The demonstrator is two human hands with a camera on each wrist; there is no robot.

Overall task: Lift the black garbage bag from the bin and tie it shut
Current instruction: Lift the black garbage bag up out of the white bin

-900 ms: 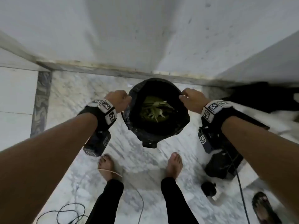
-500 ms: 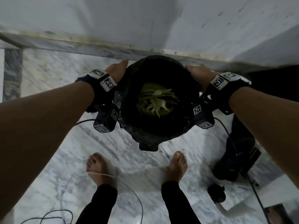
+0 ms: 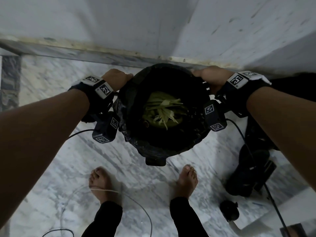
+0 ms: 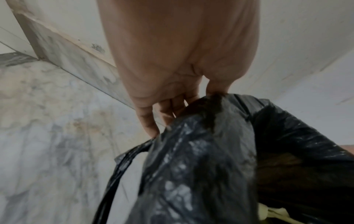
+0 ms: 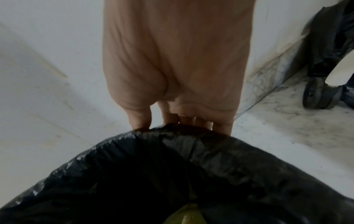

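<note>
The black garbage bag (image 3: 135, 134) hangs open below me, with green leaves (image 3: 162, 112) inside. My left hand (image 3: 119, 79) grips the left side of its rim and my right hand (image 3: 208, 76) grips the right side. In the left wrist view, the left hand (image 4: 172, 106) pinches bunched plastic of the bag (image 4: 210, 151). The right wrist view has my right hand (image 5: 178, 121) curled over the edge of the bag (image 5: 191, 166). Of the bin, only a black pedal (image 3: 155, 161) pokes out under the bag.
A white wall with a stained skirting (image 3: 102, 50) runs right behind the bag. My bare feet (image 3: 102, 182) stand on the marble floor, with cables (image 3: 136, 207) lying around them. Black wheeled gear (image 3: 251, 171) and a small round black object (image 3: 229, 212) sit to the right.
Both hands have come up with the bag's rim, so the mouth looks larger and nearer. The hands now sit farther round the rim, towards the wall.
</note>
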